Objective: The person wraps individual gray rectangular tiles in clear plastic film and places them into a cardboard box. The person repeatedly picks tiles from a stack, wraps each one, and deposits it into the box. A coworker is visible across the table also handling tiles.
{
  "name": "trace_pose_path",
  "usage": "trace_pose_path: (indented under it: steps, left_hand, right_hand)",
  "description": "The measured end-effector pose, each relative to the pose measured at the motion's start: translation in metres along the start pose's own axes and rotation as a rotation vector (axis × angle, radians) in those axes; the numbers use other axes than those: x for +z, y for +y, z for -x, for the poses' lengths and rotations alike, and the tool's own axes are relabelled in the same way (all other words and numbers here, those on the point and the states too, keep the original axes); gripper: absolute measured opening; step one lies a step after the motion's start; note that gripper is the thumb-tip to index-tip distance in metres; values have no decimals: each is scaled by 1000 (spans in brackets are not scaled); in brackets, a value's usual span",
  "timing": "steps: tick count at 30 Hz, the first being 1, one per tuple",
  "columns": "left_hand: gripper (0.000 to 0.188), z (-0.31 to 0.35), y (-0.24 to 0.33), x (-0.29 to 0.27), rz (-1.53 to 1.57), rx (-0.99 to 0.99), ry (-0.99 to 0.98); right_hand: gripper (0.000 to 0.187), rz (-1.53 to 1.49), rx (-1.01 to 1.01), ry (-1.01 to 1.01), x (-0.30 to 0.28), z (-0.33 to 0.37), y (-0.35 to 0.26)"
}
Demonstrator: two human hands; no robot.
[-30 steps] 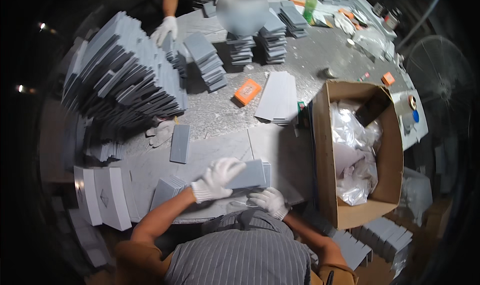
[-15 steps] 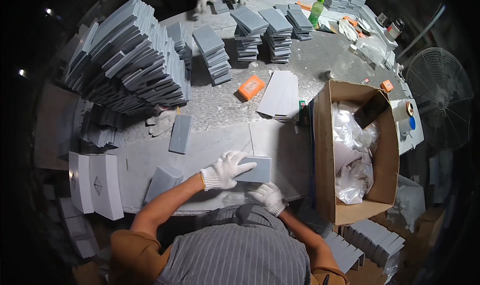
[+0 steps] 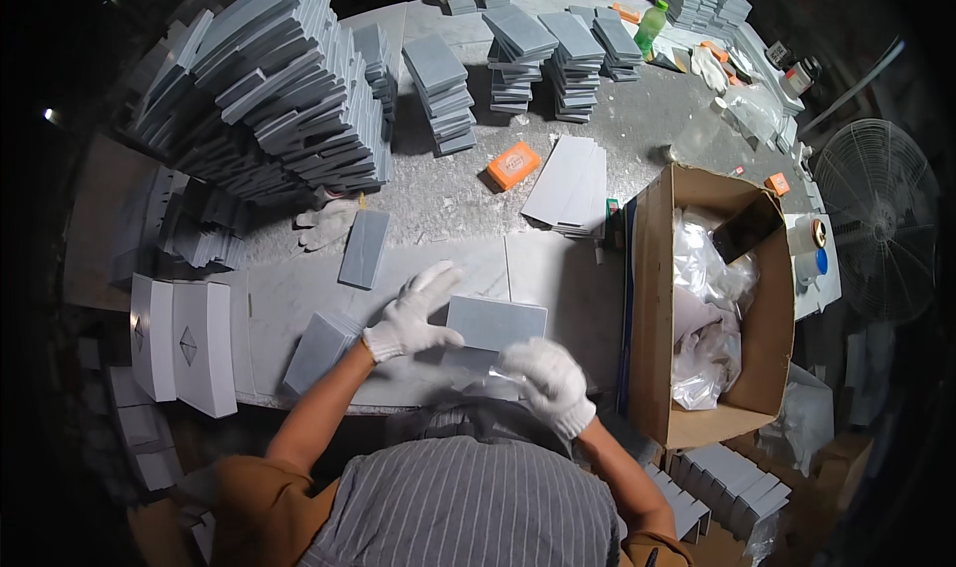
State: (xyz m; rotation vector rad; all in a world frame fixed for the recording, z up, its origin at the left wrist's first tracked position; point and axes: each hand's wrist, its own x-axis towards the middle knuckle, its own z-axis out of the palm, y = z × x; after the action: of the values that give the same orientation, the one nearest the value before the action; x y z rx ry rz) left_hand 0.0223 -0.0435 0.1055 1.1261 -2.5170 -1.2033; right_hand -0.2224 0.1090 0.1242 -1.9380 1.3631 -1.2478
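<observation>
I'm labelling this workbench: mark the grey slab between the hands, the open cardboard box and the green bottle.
Grey slab (image 3: 496, 322): head view, top face.
Open cardboard box (image 3: 650, 318): head view, left wall.
Green bottle (image 3: 650, 29): head view, body.

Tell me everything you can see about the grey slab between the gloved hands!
The grey slab is a rectangle with straight edges, dull like stone or tile. It lies flat near the front of the pale tabletop, long sides running left to right. The left hand is near its left end, the right hand near its front right corner; I can't tell whether either touches it.
</observation>
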Motion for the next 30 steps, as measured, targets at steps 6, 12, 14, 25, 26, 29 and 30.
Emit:
trace_pose_path:
  steps: [6, 12, 14, 25, 26, 29, 30]
  left_hand:
    - [129, 14, -44, 32, 662, -25, -107]
    - [43, -12, -4, 65, 438, -210, 305]
    - [32, -20, -16, 76, 712, -313, 408]
    - [8, -40, -43, 91, 746, -400, 499]
    - [8, -41, -47, 89, 734, -425, 450]
    - [23, -55, -54, 68, 586, -510, 172]
    - [30, -62, -65, 59, 459, -473, 179]
  right_hand:
    - [21, -492, 839, 209, 33, -39, 67]
    - [30, -551, 910, 204, 57, -36, 118]
    - [31, -532, 970, 193, 54, -39, 120]
    - [34, -390, 988, -12, 54, -25, 177]
    - [33, -359, 974, -48, 54, -24, 179]
    - [32, -388, 990, -36, 50, -26, 173]
    - [31, -394, 1024, -61, 44, -37, 157]
